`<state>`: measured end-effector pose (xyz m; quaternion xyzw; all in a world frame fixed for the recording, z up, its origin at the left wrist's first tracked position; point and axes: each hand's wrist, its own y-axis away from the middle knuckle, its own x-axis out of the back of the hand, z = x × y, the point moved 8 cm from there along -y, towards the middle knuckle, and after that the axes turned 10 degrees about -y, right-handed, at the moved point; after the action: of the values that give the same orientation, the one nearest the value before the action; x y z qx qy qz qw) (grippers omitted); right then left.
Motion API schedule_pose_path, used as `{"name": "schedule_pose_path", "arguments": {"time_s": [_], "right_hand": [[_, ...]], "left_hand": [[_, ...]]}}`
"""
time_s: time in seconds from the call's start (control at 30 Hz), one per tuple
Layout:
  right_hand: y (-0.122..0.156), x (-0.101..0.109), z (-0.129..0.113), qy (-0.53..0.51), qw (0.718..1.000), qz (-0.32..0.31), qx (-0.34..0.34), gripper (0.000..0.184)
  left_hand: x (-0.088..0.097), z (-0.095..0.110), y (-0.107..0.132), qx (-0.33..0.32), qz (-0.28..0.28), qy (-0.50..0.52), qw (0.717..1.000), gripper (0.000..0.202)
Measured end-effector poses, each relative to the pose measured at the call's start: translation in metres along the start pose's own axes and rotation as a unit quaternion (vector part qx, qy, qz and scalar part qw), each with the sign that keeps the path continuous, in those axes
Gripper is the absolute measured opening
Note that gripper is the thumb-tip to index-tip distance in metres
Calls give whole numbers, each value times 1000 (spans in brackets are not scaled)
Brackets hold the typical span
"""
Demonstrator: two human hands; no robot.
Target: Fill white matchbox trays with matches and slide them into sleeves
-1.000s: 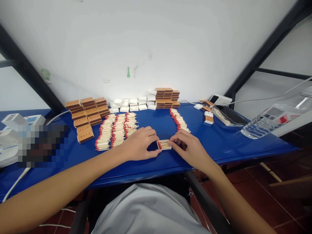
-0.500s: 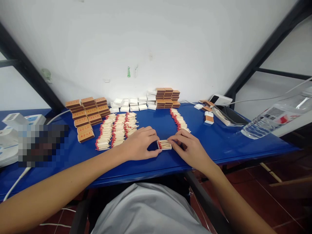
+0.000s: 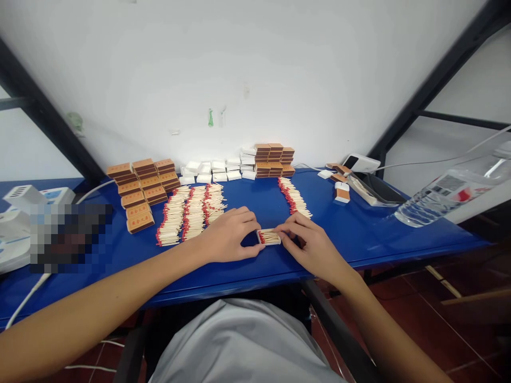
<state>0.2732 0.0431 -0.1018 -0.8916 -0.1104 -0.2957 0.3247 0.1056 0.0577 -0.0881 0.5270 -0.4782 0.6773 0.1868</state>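
A small white matchbox tray (image 3: 270,243) lies on the blue table in front of me, holding red-headed matches (image 3: 268,236) with their heads to the left. My left hand (image 3: 235,236) grips the tray's left end between thumb and fingers. At the right end, my right hand (image 3: 305,242) pinches the plain ends of matches over the tray; how many is hidden by the fingers. Beyond my right hand lies a loose row of matches (image 3: 293,197). Left of the tray, several more rows of matches (image 3: 194,213) reach toward my left forearm.
Orange matchboxes (image 3: 141,186) are stacked at the left, and more matchboxes (image 3: 274,159) stand against the wall. White trays (image 3: 217,169) sit between them. A water bottle (image 3: 443,194) leans at the right, near a white device (image 3: 362,163). Power strips (image 3: 59,196) occupy the left end.
My right fingers have shifted very slightly at the tray's right end, and the matches under them lie a little differently. My left hand and the tray stay in place.
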Motion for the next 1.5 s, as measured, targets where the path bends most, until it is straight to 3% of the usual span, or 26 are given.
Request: {"name": "schedule_pose_path", "arguments": {"time_s": [0.27,0.43,0.67,0.77,0.9,1.03,1.5], "right_hand": [[-1,1,2,0,1000,-3,-27,15],[-10,-4,5,3,996,-46,-71,13],[-15,-5,2,14,997,-56,-52,16],[-12,11,9,28,998,-19,-56,17],[0,54,31,86,993,51,-62,25],[12,82,54,117,990,45,-71,35],[7,65,72,99,993,-17,-68,33]], "left_hand": [[-1,0,0,-2,1,3,1000,22],[-1,0,-1,-6,-3,7,1000,23],[-1,0,-1,-6,-5,9,1000,22],[0,0,-1,-1,0,7,1000,22],[-1,-1,0,2,-3,8,1000,23],[-1,-1,-1,4,-3,12,1000,22],[-1,-1,-1,4,-6,15,1000,23]]}}
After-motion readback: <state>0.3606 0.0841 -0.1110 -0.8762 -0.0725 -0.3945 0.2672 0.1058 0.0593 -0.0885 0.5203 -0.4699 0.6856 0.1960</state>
